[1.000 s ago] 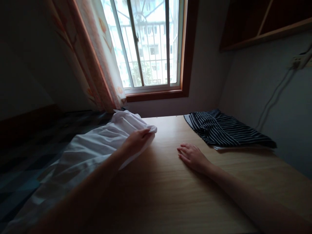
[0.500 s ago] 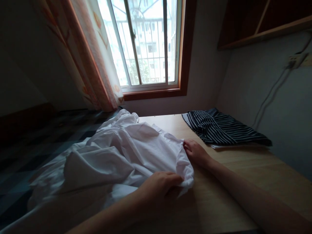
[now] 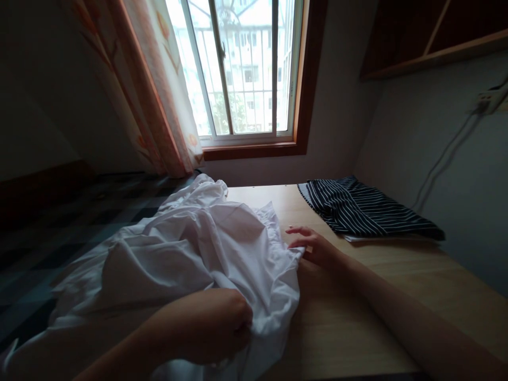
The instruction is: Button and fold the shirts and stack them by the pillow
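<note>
A crumpled white garment (image 3: 190, 254) lies across the left half of a wooden table (image 3: 357, 307) and hangs off its left edge. My left hand (image 3: 206, 325) is closed in a fist, bunching the cloth near the table's front edge. At the garment's right edge my right hand (image 3: 313, 246) pinches the hem between thumb and fingers, with the index finger stretched out.
A folded dark garment with thin white stripes (image 3: 365, 211) lies at the table's back right, against the wall. A dark patterned bed cover (image 3: 59, 222) is on the left. Behind are a barred window (image 3: 242, 69), a curtain (image 3: 159, 90) and a shelf (image 3: 432, 53) up right.
The white garment was dragged from the left onto the table. My left hand pulled back toward me and closed into the cloth. My right hand left the bare wood and took the hem.
</note>
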The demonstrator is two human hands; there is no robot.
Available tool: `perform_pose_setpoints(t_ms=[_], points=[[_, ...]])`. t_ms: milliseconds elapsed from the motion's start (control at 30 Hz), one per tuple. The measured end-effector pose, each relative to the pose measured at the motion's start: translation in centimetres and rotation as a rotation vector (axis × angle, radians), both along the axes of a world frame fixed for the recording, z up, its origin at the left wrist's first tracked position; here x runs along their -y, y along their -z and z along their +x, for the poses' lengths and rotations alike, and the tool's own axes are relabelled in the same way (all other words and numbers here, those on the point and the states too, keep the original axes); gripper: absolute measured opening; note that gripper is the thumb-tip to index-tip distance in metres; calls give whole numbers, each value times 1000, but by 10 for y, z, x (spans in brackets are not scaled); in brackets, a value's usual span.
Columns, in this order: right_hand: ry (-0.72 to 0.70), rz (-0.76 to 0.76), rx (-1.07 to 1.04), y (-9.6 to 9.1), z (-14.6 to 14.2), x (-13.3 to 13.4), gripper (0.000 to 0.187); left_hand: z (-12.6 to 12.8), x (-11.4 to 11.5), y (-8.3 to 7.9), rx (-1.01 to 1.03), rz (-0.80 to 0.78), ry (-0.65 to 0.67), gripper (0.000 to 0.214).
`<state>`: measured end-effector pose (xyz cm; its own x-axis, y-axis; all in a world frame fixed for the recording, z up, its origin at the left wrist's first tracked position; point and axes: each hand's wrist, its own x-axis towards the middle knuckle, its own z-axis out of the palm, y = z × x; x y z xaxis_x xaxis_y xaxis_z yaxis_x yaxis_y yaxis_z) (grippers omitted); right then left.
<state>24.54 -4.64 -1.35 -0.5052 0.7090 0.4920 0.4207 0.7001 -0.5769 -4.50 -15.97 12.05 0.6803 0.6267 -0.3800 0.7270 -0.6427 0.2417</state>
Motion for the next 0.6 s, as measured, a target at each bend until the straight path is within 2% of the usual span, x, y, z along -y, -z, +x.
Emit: perform_pose_setpoints(t_ms=[67, 133, 233, 300, 333, 433, 600], points=[[-34, -64, -80, -7, 0, 4, 16, -7, -6, -1, -89, 63, -78, 22], [-62, -151, -158, -11, -1, 7, 24, -12, -15, 5, -166, 181, -155, 25], [-43, -272, -290, -12, -4, 9, 33, -20, -35, 28, -196, 499, -255, 27], [9, -308, -375, -10, -7, 7, 35, -24, -51, 47, -169, 759, -378, 33], [40, -309, -409, -9, -8, 6, 36, -26, -59, 55, -163, 836, -428, 34], [162, -264, -433, -12, -8, 4, 35, -29, -82, 75, -125, 928, -516, 34], [453, -152, -340, -29, 4, 4, 30, -20, -110, 87, -55, 894, -453, 35]])
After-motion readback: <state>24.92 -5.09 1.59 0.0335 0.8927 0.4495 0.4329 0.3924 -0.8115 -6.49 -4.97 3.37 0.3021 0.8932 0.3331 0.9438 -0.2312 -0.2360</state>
